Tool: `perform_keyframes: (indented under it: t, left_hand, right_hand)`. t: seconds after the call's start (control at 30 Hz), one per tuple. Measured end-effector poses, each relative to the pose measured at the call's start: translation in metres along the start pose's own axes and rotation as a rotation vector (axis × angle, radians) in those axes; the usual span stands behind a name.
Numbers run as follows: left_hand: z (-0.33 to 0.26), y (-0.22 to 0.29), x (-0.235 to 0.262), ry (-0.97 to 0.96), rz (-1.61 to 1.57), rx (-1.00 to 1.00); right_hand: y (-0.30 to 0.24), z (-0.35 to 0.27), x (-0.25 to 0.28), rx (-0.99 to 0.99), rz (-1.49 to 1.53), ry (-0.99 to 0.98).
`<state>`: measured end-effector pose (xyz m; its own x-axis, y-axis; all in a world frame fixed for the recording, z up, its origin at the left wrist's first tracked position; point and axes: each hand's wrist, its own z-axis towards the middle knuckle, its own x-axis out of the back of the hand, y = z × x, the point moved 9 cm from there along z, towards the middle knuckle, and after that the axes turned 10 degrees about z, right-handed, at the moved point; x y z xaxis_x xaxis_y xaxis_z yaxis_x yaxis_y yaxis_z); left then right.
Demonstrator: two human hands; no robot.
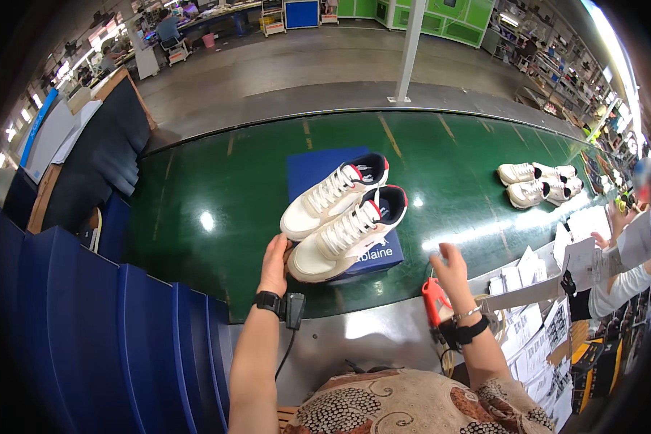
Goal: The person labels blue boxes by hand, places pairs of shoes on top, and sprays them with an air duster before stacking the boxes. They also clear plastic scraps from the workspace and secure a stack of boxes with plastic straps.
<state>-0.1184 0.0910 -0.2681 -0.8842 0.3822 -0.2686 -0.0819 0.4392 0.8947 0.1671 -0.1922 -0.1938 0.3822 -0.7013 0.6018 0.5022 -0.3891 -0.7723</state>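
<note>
While the white sneakers (346, 233) sit on the blue box (305, 170), long axes running near-left to far-right across it, your left hand (273, 265) is nearer, at their toes, grip unclear, your right hand (452, 271) loosely spread, apparently empty, off the box's right.

Shoe pair (347, 230) on box (306, 168), frame center.
Carton row (148, 325) lower left; other shoes (529, 193) right; papers (529, 340) lower right.
</note>
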Motion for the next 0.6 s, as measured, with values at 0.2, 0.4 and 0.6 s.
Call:
perform_keyframes:
  t: [0.2,0.4,0.6]
  left_hand:
    - [0.02,0.012,0.009,-0.064,0.299,0.007]
    - [0.026,0.018,0.009,-0.019,0.458,0.035]
    - [0.029,0.018,0.006,-0.008,0.421,0.018]
  right_hand:
    - [0.068,-0.093,-0.02,-0.191,-0.537,-0.299]
    - [0.05,-0.083,-0.007,-0.039,-0.515,-0.21]
    - [-0.081,-0.031,0.018,0.111,0.342,-0.224]
